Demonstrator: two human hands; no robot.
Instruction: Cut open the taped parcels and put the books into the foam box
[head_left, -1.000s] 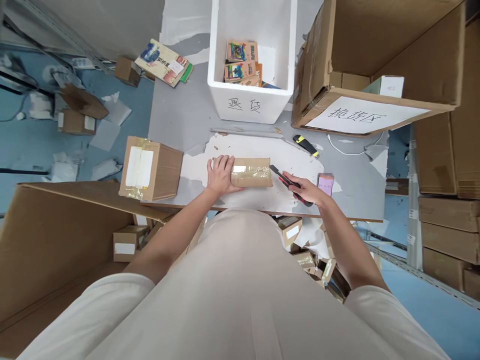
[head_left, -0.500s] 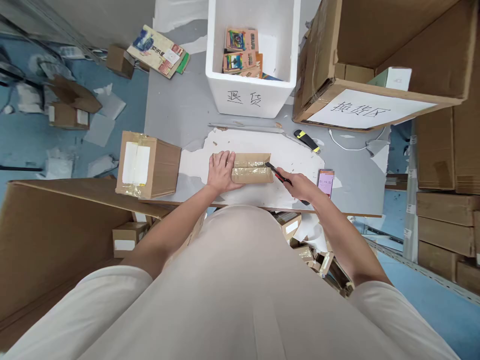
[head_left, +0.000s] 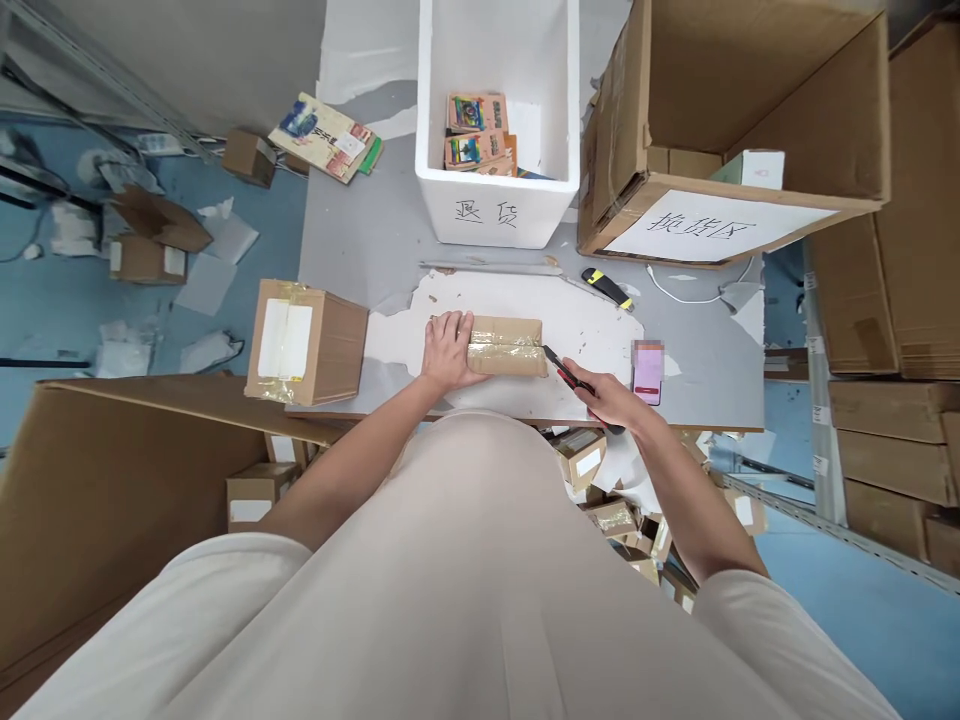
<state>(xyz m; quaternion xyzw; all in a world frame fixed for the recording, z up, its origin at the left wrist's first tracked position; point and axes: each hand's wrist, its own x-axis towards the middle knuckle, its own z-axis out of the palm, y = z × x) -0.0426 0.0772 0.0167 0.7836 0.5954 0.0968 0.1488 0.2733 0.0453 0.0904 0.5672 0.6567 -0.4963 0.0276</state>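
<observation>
A small cardboard box (head_left: 507,358) with shiny clear tape along its top lies on the white worn patch of the table. My left hand (head_left: 448,352) grips its left end, fingers over the far part and thumb along the near side. In my right hand (head_left: 609,398) is a black and red utility knife (head_left: 570,376), closed fingers around the handle. Its tip is at the box's right end; whether it touches the cardboard I cannot tell. A second knife, black and yellow (head_left: 607,288), lies beyond my right hand.
A taped carton (head_left: 341,345) stands left, and a phone (head_left: 647,372) lies right. Behind are a white foam bin (head_left: 495,210) holding booklets and a large open carton (head_left: 611,170). Books (head_left: 322,138) lie at the back left; a white cable (head_left: 686,298) crosses the right side.
The knife has moved from the tape on top of the box to its right end, slightly right and nearer me. My left hand keeps its hold. The view has shifted a little.
</observation>
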